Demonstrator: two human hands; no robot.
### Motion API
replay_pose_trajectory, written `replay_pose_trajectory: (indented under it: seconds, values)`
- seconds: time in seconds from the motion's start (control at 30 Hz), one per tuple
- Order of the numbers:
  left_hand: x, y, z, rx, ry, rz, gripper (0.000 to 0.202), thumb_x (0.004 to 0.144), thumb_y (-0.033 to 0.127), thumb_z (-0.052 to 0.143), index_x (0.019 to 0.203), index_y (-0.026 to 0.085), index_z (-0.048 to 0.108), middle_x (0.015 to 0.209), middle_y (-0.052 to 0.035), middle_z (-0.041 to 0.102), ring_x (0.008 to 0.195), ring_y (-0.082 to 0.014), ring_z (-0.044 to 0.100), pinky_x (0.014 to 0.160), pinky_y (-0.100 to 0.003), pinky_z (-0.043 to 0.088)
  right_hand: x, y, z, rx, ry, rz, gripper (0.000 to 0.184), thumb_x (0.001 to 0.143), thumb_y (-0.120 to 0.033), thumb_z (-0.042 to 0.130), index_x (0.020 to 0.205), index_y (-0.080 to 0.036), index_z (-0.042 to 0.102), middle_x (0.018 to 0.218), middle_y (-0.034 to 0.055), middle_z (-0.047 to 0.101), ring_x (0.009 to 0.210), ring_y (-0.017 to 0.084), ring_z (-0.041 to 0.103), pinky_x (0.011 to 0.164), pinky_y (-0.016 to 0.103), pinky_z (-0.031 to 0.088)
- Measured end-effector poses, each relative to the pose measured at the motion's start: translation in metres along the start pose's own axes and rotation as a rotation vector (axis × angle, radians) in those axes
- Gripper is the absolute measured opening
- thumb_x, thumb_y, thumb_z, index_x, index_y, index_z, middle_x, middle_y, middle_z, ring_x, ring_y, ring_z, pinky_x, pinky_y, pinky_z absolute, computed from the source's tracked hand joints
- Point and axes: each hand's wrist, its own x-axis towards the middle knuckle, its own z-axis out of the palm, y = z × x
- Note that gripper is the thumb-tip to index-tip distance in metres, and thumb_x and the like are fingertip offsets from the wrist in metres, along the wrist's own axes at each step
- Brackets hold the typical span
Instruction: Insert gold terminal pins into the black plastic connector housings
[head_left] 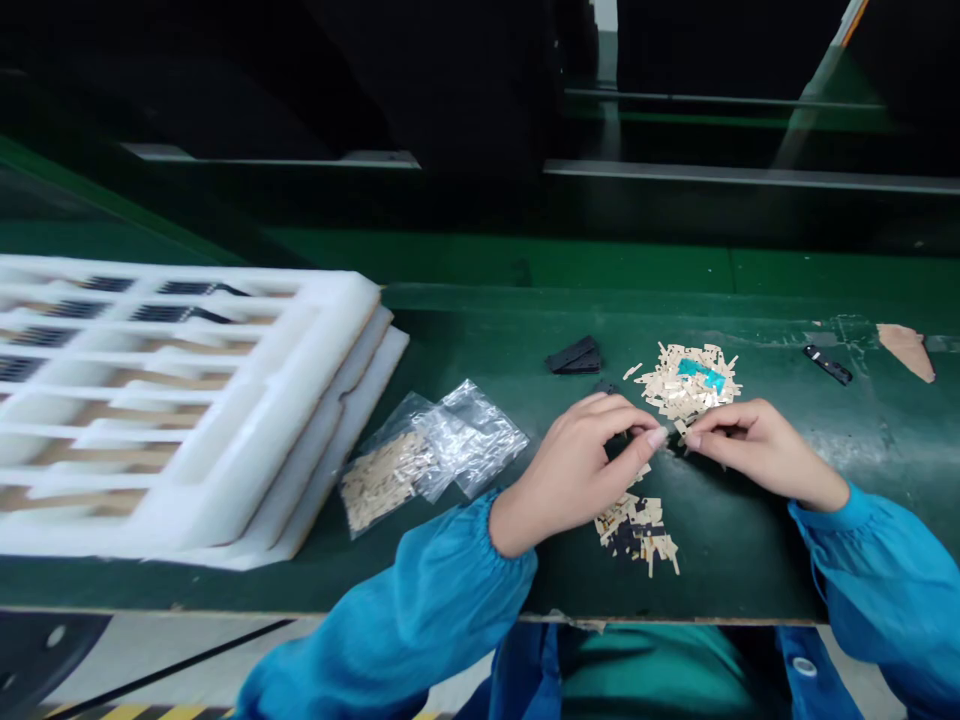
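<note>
Your right hand [761, 450]: thumb and finger narrowed on a small cream piece [681, 427], at the near edge of the cream pile [667, 385], teal scraps [701, 374] on top.

Your left hand [574, 465]: fingers curled together, tips just beside that piece, over something dark; whether they grip it, you cannot tell from here.

Mixed heap [651, 540], cream and dark bits: nearer you, on the desk [742, 560].

Black parts [574, 356]: stacked, beyond your left hand. Single black part [827, 364]: far right.

Bag of cream pieces [382, 480]: left, beside the foam trays [322, 310].

Handling, as judged: pinch lightly by the edges; brace both wrists; keep your fingertips in sight; keep pile and heap apart.
</note>
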Motion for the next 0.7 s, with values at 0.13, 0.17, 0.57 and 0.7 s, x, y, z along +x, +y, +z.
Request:
replay_pose_trajectory:
  seconds: [0.13, 0.17, 0.57, 0.7]
  values:
    - [0.000, 0.006, 0.004, -0.232, -0.003, -0.066, 0.018, 0.100, 0.029, 0.061, 0.090, 0.020, 0.073, 0.085, -0.0013, 0.072, 0.079, -0.0158, 0.065, 0.073, -0.030, 0.050, -0.003, -0.002, 0.020, 0.091, -0.018, -0.065, 0.026, 0.090, -0.044, 0.074, 0.087, -0.019, 0.083, 0.081, 0.0062, 0.076, 0.069, 0.018, 0.063, 0.061, 0.030, 0.050]
    - [0.001, 0.006, 0.004, -0.242, -0.007, -0.072, 0.020, 0.101, 0.028, 0.059, 0.088, 0.020, 0.072, 0.084, -0.0012, 0.070, 0.077, -0.0153, 0.064, 0.072, -0.029, 0.050, -0.004, -0.003, 0.023, 0.094, -0.020, -0.070, 0.025, 0.089, -0.043, 0.075, 0.088, -0.019, 0.083, 0.079, 0.0056, 0.075, 0.067, 0.017, 0.062, 0.060, 0.030, 0.049]
    - [0.002, 0.006, 0.007, -0.098, -0.044, -0.043, 0.023, 0.103, 0.028, 0.053, 0.085, 0.019, 0.064, 0.081, -0.0009, 0.065, 0.077, -0.0160, 0.062, 0.070, -0.029, 0.047, -0.011, -0.006, 0.028, 0.014, 0.031, -0.068, 0.018, 0.090, -0.034, 0.070, 0.083, -0.020, 0.079, 0.075, 0.0036, 0.073, 0.063, 0.016, 0.059, 0.058, 0.029, 0.046]
    - [0.000, 0.003, 0.011, -0.074, 0.083, -0.075, 0.011, 0.097, 0.030, 0.063, 0.098, 0.020, 0.065, 0.087, -0.0021, 0.065, 0.082, -0.0175, 0.063, 0.073, -0.030, 0.050, -0.008, -0.007, 0.030, -0.040, 0.125, -0.133, 0.017, 0.091, -0.031, 0.068, 0.082, -0.021, 0.078, 0.079, 0.0045, 0.075, 0.069, 0.019, 0.063, 0.063, 0.031, 0.050]
